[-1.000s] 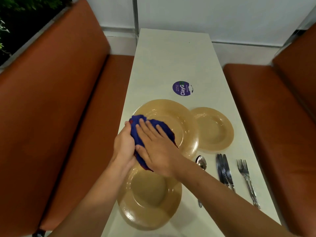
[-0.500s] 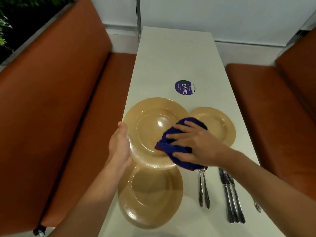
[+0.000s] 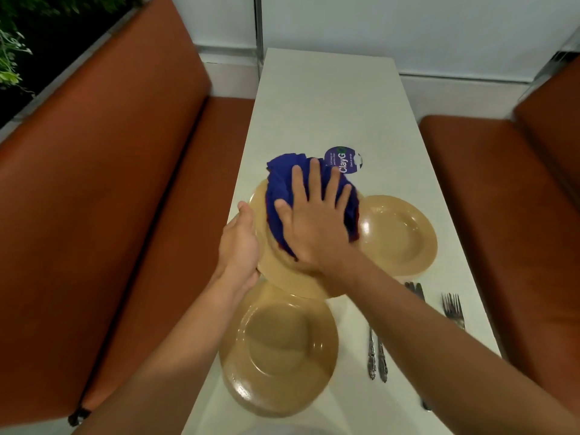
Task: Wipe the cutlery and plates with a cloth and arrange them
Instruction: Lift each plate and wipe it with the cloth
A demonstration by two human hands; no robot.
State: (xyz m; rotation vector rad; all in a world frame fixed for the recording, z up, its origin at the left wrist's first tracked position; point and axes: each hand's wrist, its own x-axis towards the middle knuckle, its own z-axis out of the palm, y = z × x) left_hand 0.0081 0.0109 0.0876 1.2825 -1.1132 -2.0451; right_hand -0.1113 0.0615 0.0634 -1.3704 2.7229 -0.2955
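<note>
My left hand grips the left rim of a large tan plate, which is tilted up off the table. My right hand lies flat, fingers spread, pressing a blue cloth against that plate's upper part. A second large tan plate lies flat below it, partly under its rim. A smaller tan plate sits to the right. Two spoon handles, knives and a fork lie to the right, partly hidden by my right arm.
The white table is long and narrow, with a round purple sticker just beyond the cloth. Orange benches stand on both sides, the left bench close to the held plate and the right bench beyond the cutlery.
My right hand has slid the cloth from the plate's lower right edge up to its far part. The left hand keeps hold of the rim.
</note>
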